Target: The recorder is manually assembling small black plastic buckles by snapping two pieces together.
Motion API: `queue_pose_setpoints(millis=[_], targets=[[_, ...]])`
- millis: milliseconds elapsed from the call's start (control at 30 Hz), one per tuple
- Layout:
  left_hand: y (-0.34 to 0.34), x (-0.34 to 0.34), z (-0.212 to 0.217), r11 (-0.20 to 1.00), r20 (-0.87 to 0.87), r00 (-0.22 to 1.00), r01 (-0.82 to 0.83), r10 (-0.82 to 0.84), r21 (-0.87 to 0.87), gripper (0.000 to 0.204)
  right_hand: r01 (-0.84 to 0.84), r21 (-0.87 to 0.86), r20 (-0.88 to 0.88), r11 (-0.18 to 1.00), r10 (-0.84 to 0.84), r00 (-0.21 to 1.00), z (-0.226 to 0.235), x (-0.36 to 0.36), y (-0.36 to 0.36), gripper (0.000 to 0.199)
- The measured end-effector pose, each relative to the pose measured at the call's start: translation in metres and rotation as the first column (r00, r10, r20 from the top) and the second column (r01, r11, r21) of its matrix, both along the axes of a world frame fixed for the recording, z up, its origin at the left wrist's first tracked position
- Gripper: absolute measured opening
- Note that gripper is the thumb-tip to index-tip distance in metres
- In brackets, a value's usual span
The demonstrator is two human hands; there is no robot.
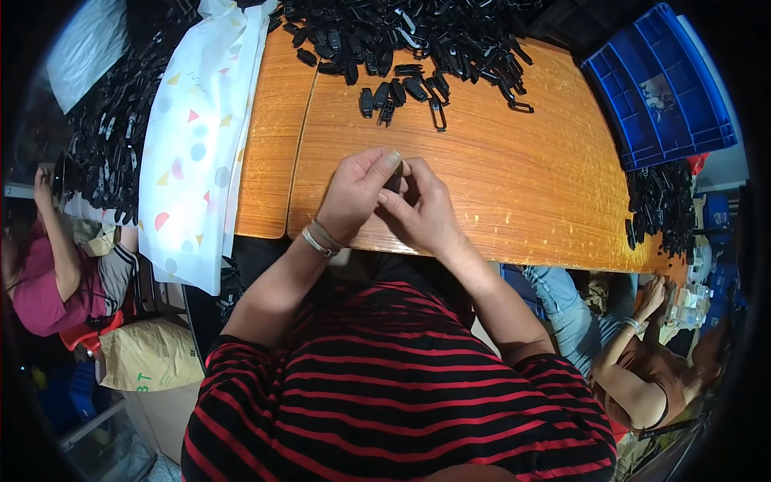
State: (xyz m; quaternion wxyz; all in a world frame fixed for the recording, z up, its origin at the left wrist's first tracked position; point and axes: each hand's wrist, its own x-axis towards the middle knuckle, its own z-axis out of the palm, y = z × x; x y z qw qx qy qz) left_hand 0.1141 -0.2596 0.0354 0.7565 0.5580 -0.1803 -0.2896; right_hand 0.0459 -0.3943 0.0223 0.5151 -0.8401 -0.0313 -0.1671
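Observation:
Over the near edge of the wooden table (514,185), my two hands meet around a small black plastic part (393,181). My left hand (356,189) is closed on it, with the thumb pressed along its upper end. From the other side my right hand (426,205) pinches the same part with bent fingers. Fingers cover most of it, so its exact kind cannot be made out. Beyond my hands lie several loose black plastic pieces (389,103), some oval and solid. One is an open rectangular frame (437,114).
A large heap of black pieces (401,36) covers the table's far side. Patterned white plastic sheeting (189,153) hangs at the left, beside another black heap (108,149). A blue crate (662,88) stands at the far right. One person (60,273) sits left, another (642,369) right.

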Motion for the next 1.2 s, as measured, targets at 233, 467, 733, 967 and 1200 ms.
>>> queue_pose_setpoints(millis=[233, 467, 733, 967, 1200], targets=[[-0.012, 0.052, 0.008, 0.976, -0.056, 0.992, -0.104, 0.117, 0.193, 0.029, 0.126, -0.133, -0.224, 0.983, -0.153, 0.963, 0.024, 0.052, -0.057, 0.025], [-0.044, 0.072, 0.008, 0.523, 0.895, 0.414, -0.732, -0.167, 0.437, 0.027, 0.176, -0.661, -0.063, 0.729, -0.288, 0.956, 0.019, 0.090, -0.075, 0.026], [-0.048, 0.070, 0.002, 0.446, 0.867, 0.373, -0.747, -0.331, 0.492, 0.015, 0.100, -0.113, -0.245, 0.988, -0.126, 0.961, 0.014, 0.059, -0.079, 0.026], [-0.047, 0.073, 0.005, 0.475, 0.863, 0.363, -0.725, -0.351, 0.498, 0.014, 0.196, -0.213, -0.155, 0.957, -0.231, 0.960, 0.019, 0.038, -0.068, 0.019], [-0.036, 0.074, 0.025, 0.429, 0.722, 0.580, -0.581, -0.377, 0.691, 0.017, 0.122, -0.515, -0.121, 0.849, -0.214, 0.969, 0.024, 0.025, -0.068, 0.023]])
